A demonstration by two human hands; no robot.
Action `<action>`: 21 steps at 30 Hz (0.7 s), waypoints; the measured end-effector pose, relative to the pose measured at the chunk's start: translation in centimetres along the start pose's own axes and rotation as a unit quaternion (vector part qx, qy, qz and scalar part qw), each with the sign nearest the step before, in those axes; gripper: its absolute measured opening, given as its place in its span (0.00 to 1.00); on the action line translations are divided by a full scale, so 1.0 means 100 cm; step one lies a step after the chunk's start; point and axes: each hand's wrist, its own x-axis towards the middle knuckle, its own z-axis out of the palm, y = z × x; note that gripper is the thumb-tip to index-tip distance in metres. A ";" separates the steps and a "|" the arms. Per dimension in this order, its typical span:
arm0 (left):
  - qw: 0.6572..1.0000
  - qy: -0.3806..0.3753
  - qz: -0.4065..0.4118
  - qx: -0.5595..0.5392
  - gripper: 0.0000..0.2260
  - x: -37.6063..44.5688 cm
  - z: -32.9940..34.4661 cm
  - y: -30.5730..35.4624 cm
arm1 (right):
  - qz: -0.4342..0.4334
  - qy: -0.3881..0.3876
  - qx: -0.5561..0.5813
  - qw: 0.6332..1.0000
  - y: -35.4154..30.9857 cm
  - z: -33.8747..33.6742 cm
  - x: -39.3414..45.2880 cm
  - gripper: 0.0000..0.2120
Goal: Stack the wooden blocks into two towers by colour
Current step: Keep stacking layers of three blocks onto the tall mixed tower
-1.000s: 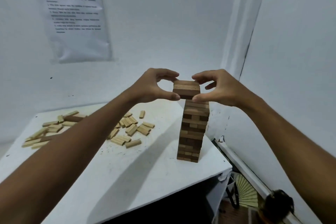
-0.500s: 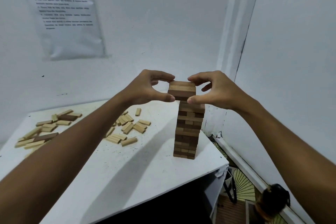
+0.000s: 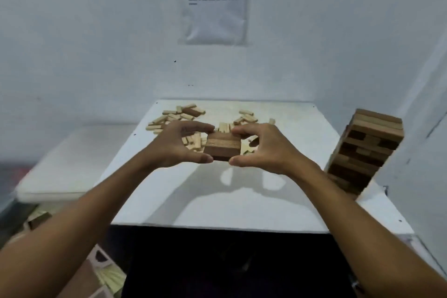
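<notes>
White tabletop [image 3: 217,201]: left hand [image 3: 176,146] and right hand [image 3: 263,147], fingers clamped on a dark block bundle [image 3: 222,146] mid-tabletop, squeezed together; tower [image 3: 365,150] at right edge; pale blocks [image 3: 174,116] along the far edge.

— Inspector: State your counts.

— Me: One tower [image 3: 365,150] on one table [image 3: 217,201]. Two hands, my left hand [image 3: 179,146] and right hand [image 3: 262,150]. One paper sheet [image 3: 215,0]. Loose blocks [image 3: 174,116]: too blurred to count exactly.
</notes>
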 end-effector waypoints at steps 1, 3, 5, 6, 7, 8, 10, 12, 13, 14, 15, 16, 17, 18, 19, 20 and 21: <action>1.000 0.005 -0.023 0.012 0.32 -0.014 0.000 -0.014 | -0.002 -0.023 0.002 1.000 0.004 0.017 0.001 0.32; 0.997 0.009 -0.059 0.043 0.34 -0.038 0.005 -0.037 | -0.004 -0.065 0.010 0.998 0.011 0.046 -0.001 0.32; 0.995 0.006 -0.071 0.075 0.36 -0.058 0.012 -0.054 | -0.001 -0.100 0.008 0.995 0.019 0.067 -0.006 0.31; 0.994 0.007 -0.073 0.086 0.35 -0.066 0.016 -0.060 | 0.003 -0.116 0.003 0.993 0.022 0.076 -0.008 0.31; 0.993 0.008 -0.077 0.093 0.34 -0.072 0.019 -0.066 | 0.006 -0.127 -0.002 0.992 0.025 0.082 -0.011 0.31; 0.992 0.008 -0.080 0.097 0.33 -0.077 0.023 -0.071 | 0.009 -0.135 -0.007 0.991 0.028 0.087 -0.014 0.31; 0.991 0.003 -0.078 0.112 0.30 -0.082 0.030 -0.076 | 0.013 -0.139 -0.016 0.990 0.033 0.092 -0.018 0.32; 0.989 -0.002 -0.056 0.134 0.29 -0.084 0.035 -0.077 | 0.016 -0.143 -0.025 0.989 0.039 0.094 -0.020 0.33; 0.988 -0.005 -0.045 0.146 0.29 -0.084 0.037 -0.076 | 0.015 -0.146 -0.028 0.989 0.042 0.093 -0.020 0.34; 0.987 -0.008 -0.039 0.156 0.30 -0.085 0.037 -0.076 | 0.014 -0.149 -0.030 0.988 0.044 0.093 -0.020 0.34; 0.985 -0.015 -0.035 0.165 0.31 -0.085 0.037 -0.075 | 0.013 -0.152 -0.031 0.988 0.046 0.092 -0.019 0.34; 0.984 -0.020 -0.030 0.173 0.33 -0.085 0.037 -0.074 | 0.014 -0.158 -0.031 0.987 0.048 0.091 -0.018 0.34; 0.983 -0.023 -0.025 0.179 0.34 -0.085 0.037 -0.074 | 0.014 -0.166 -0.030 0.986 0.049 0.090 -0.017 0.34; 0.983 -0.024 -0.022 0.183 0.35 -0.085 0.037 -0.073 | 0.014 -0.176 -0.027 0.984 0.049 0.088 -0.014 0.34; 0.982 -0.025 -0.023 0.184 0.36 -0.085 0.038 -0.072 | 0.013 -0.189 -0.024 0.982 0.049 0.086 -0.012 0.34; 0.982 -0.027 -0.025 0.185 0.36 -0.086 0.039 -0.070 | 0.009 -0.201 -0.021 0.979 0.049 0.084 -0.008 0.34; 0.982 -0.032 -0.029 0.185 0.37 -0.086 0.040 -0.068 | 0.008 -0.213 -0.021 0.977 0.050 0.081 -0.004 0.33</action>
